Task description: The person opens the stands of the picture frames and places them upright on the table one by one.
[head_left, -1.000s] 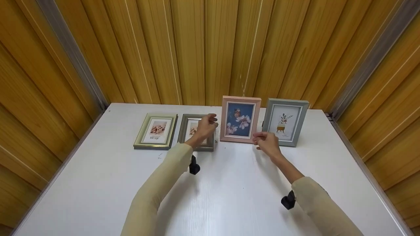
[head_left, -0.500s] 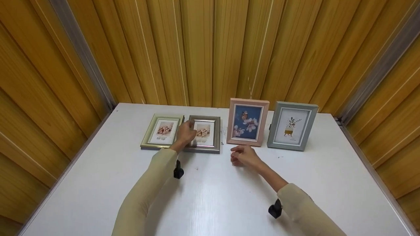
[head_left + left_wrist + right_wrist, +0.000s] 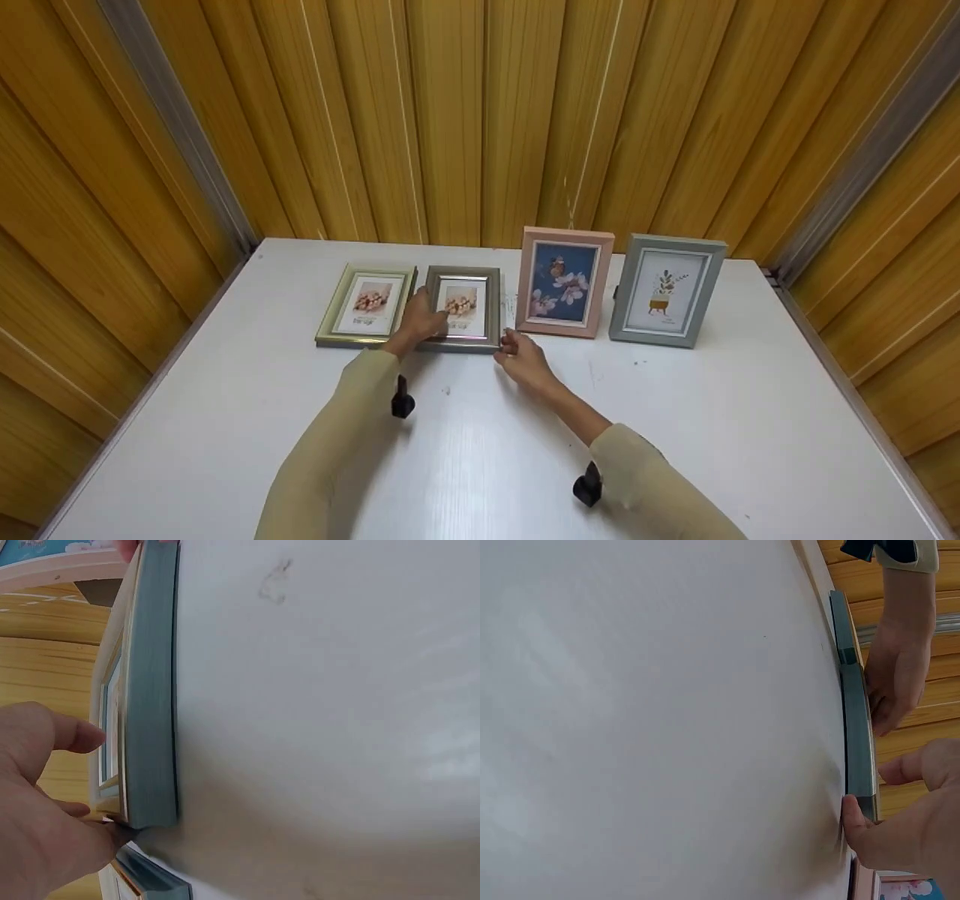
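A bronze-grey picture frame lies face up at the back of the white table. My left hand grips its left edge, fingers down in the gap beside it and thumb over the front. My right hand has its fingertips at the lower right corner. The right wrist view shows the right thumb against the corner of the frame's grey side, with the index finger above the face. In the left wrist view the left thumb overlaps the front, while the other fingertips sit at the near corner.
A pale green-gold picture frame lies flat close on the left. To the right, a pink frame with blossoms and a grey-green frame with a plant print stand upright. A wood-patterned wall rises behind the table.
The right hand has left the pink frame and moved left to the bronze-grey frame's corner. The left hand has drawn back left across the bronze-grey frame to its left edge.
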`<state>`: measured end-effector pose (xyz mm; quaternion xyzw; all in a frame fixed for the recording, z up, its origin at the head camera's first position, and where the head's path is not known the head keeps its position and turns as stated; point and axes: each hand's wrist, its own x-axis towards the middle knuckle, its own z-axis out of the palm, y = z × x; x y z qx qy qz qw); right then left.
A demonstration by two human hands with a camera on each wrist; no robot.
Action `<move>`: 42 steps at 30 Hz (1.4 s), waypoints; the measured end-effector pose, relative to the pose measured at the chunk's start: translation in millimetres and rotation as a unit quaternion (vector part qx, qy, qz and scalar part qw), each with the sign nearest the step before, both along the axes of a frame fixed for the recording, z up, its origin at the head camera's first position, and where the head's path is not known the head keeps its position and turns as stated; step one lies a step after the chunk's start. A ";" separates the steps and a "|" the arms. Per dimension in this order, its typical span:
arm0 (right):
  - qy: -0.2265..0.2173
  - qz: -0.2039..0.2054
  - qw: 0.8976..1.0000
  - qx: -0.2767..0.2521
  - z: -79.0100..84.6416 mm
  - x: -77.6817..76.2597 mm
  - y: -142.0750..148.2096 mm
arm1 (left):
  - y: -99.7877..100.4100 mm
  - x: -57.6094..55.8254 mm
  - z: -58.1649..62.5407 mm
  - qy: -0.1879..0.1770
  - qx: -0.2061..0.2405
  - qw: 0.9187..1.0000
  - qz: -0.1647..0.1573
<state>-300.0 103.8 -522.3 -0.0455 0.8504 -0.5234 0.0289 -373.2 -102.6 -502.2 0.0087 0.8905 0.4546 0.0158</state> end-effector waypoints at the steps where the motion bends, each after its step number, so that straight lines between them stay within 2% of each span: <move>1: 0.002 0.002 1.000 0.000 0.0 -0.4 -1.2 | 1.6 0.6 1.3 -0.005 -0.002 1.000 0.001; 4: 0.013 0.016 1.000 0.008 1.1 -2.2 -4.0 | 5.2 2.5 6.2 -0.037 0.008 0.999 0.014; 7: 0.004 0.024 1.000 0.013 4.7 -3.7 -6.3 | 7.6 3.5 9.8 -0.059 0.043 0.997 0.033; 11: -0.022 0.011 1.000 0.016 9.4 -5.3 -8.5 | 9.4 2.4 11.8 -0.068 0.094 0.991 0.058; 15: -0.034 -0.001 0.999 0.015 12.3 -4.3 -9.0 | 9.8 1.8 11.4 -0.066 0.118 0.988 0.077; 24: -0.034 -0.056 0.998 -0.017 14.1 -2.7 -7.5 | 10.3 5.2 16.9 -0.076 0.134 0.985 0.079; 28: -0.048 -0.097 0.993 -0.052 14.4 -2.8 -4.0 | 9.2 4.5 21.5 -0.099 0.156 0.978 0.096; 31: -0.041 -0.121 0.989 -0.078 14.5 -3.2 0.8 | 7.4 4.0 24.5 -0.124 0.166 0.972 0.107; 36: -0.040 -0.136 0.982 -0.127 15.0 -3.0 9.7 | 4.6 4.6 26.9 -0.171 0.167 0.966 0.096; 42: -0.050 -0.128 0.979 -0.150 16.1 -2.6 15.3 | 2.4 7.5 27.9 -0.168 0.205 0.960 0.094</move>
